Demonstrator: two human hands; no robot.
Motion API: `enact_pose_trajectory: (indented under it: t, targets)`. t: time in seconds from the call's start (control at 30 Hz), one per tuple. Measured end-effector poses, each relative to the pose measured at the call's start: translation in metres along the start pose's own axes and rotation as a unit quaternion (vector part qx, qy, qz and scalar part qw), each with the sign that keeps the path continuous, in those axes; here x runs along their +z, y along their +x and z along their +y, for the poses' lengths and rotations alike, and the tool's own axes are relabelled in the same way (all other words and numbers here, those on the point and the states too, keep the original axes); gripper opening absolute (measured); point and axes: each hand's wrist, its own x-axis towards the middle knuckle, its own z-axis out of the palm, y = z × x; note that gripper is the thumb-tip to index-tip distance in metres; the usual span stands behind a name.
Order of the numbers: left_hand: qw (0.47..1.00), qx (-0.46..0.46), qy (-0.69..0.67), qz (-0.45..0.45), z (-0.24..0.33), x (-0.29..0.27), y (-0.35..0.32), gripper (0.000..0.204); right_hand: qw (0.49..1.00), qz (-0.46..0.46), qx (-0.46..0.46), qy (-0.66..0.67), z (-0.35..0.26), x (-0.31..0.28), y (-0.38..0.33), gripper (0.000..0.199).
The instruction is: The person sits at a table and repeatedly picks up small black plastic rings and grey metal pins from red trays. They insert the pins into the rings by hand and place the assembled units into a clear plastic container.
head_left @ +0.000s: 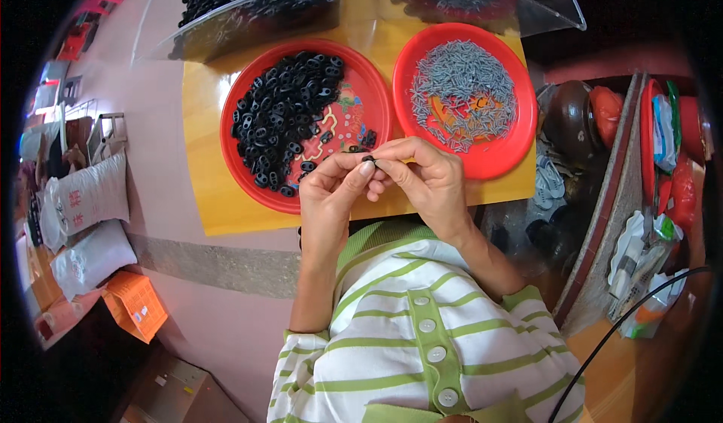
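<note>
Between the fingertips of my left hand [335, 184] and my right hand [425, 178] is a small black plastic piece [368, 159], mostly covered by the fingers. Both hands pinch it just above the near edges of two red plates. The left red plate [227, 140] carries a heap of small black plastic pieces [282, 110], each with two holes; a few lie apart near my fingers. Grey metal screws [467, 76] are spread over the right red plate [527, 114]. Whether a screw is also in my fingers is hidden.
Under the plates lies a yellow board [203, 189]. Beyond them stands a clear bin [256, 9] heaped with more black pieces. On the right are a dark round pot [568, 114] and bagged items. White sacks [90, 189] and an orange crate [135, 306] are at the left.
</note>
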Motion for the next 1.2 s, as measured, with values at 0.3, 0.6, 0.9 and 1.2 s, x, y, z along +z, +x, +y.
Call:
enact_pose_trajectory:
  t: [0.3, 0.6, 0.9, 1.2]
  targets:
    - [0.999, 0.016, -0.021, 0.026, 0.0, -0.03, 0.0, 0.014, 0.979, -0.155, 0.128, 0.046, -0.009, -0.001, 0.038, 0.019]
    - [0.999, 0.008, -0.022, 0.03, -0.004, -0.032, 0.004, 0.012, 0.926, -0.064, -0.157, -0.338, 0.025, 0.024, 0.099, 0.016]
    - [0.999, 0.014, -0.021, 0.025, -0.003, -0.032, 0.002, 0.013, 0.891, -0.097, -0.178, -0.406, 0.035, 0.028, 0.1, 0.018]
    - [0.998, 0.036, -0.039, 0.028, -0.007, -0.034, 0.004, 0.013, 0.973, -0.137, 0.035, -0.183, 0.017, 0.014, 0.083, 0.018]
